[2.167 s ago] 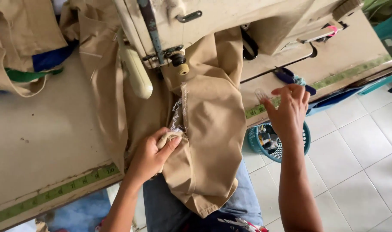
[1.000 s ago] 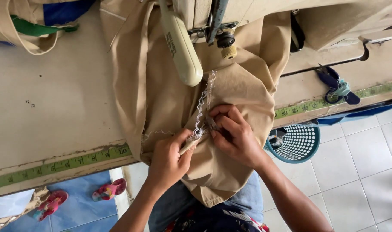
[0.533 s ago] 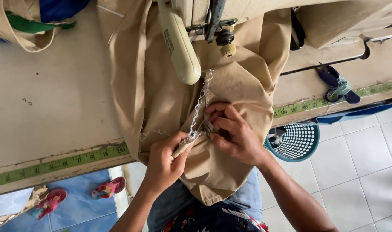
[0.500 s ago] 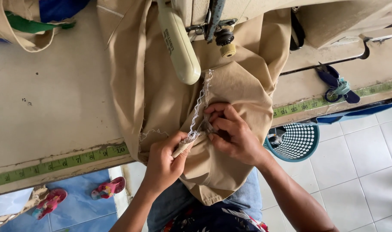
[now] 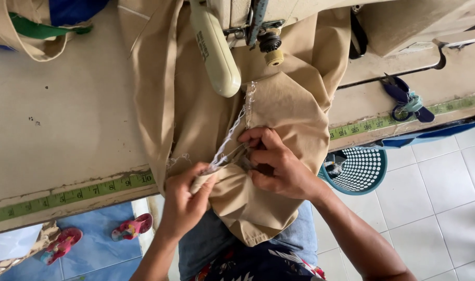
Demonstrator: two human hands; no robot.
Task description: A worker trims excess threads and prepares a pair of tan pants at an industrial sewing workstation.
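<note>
Hands, left (image 5: 183, 200) and right (image 5: 276, 166), pinch tan fabric (image 5: 289, 112) over worn sewing table (image 5: 60, 130); white floor tiles (image 5: 435, 192) below.

**Open desk to the left, machine crowding the top**

The desk (image 5: 60, 130) lies bare left of the tan fabric (image 5: 295, 109), giving a hand wide passage. Above the fabric, the cream sewing machine arm (image 5: 215, 49) and needle assembly (image 5: 266, 36) block the way. To the right, a narrow strip of desk holds blue scissors (image 5: 404, 99). Below the edge, a teal basket (image 5: 360, 169) stands beside the person's knee.
</note>
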